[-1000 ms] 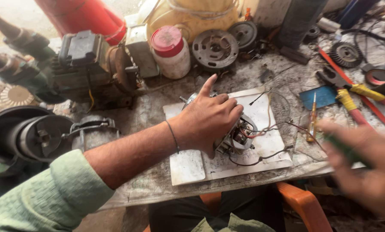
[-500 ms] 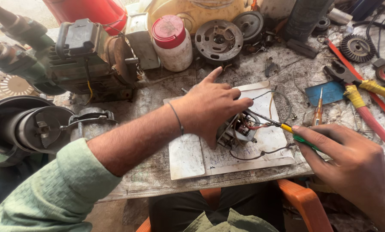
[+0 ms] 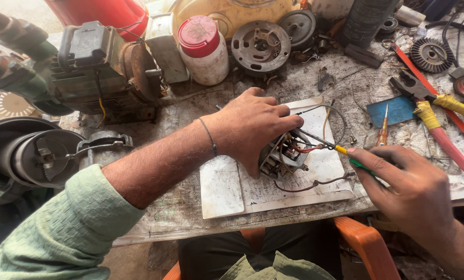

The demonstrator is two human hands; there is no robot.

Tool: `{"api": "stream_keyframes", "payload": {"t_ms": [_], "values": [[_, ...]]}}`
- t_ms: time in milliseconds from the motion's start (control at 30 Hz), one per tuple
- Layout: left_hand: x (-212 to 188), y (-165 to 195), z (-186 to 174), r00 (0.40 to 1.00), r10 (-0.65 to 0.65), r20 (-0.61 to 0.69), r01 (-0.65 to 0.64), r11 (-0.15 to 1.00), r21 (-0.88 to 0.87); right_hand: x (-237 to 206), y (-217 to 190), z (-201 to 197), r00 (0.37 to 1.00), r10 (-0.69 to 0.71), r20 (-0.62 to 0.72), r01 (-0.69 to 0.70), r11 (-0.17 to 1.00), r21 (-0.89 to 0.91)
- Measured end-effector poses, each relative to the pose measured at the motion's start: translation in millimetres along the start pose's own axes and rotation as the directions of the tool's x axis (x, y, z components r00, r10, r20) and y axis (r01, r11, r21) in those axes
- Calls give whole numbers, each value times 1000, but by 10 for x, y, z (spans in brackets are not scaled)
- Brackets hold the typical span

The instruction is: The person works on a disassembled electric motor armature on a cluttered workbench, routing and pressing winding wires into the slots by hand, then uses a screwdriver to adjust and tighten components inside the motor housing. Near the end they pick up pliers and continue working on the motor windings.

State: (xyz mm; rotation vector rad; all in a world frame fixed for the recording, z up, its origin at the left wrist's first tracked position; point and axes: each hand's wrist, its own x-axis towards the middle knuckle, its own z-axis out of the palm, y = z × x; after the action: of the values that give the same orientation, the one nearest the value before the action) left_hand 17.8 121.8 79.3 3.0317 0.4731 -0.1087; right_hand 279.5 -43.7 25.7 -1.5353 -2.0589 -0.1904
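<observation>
We are gripping a green-handled screwdriver (image 3: 346,155) in our right hand (image 3: 405,189), its shaft pointing into a small wired motor assembly (image 3: 283,154). We are clamping that assembly with our left hand (image 3: 252,127), fingers closed over its top, on a white board (image 3: 226,186) at the bench's near edge. Farther back we are seeing red-handled pliers (image 3: 434,127), a red-capped jar (image 3: 203,49) and a round metal plate (image 3: 260,46).
</observation>
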Motion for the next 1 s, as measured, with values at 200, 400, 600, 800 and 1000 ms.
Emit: {"api": "stream_keyframes", "payload": {"t_ms": [200, 400, 600, 800, 1000], "values": [[7, -7, -41, 1000, 15, 10, -15, 1000, 9, -17, 1, 18, 994, 66, 82, -65, 998, -11], [-4, -10, -44, 1000, 15, 8, -15, 1000, -1, -21, 20, 39, 987, 117, 113, -118, 993, -1], [-56, -1, -45, 984, 117, -137, -109, 992, 64, -21, 152, 123, 940, -337, 43, 337, 912, -235], [-18, 33, -52, 985, 107, -135, -94, 990, 101, -50, 273, 192, 880, 166, 445, -29, 954, -298], [3, 40, -70, 988, 105, -109, -97, 992, 79, 56, 340, 208, 768, 363, 528, -609, 669, 426]]}}
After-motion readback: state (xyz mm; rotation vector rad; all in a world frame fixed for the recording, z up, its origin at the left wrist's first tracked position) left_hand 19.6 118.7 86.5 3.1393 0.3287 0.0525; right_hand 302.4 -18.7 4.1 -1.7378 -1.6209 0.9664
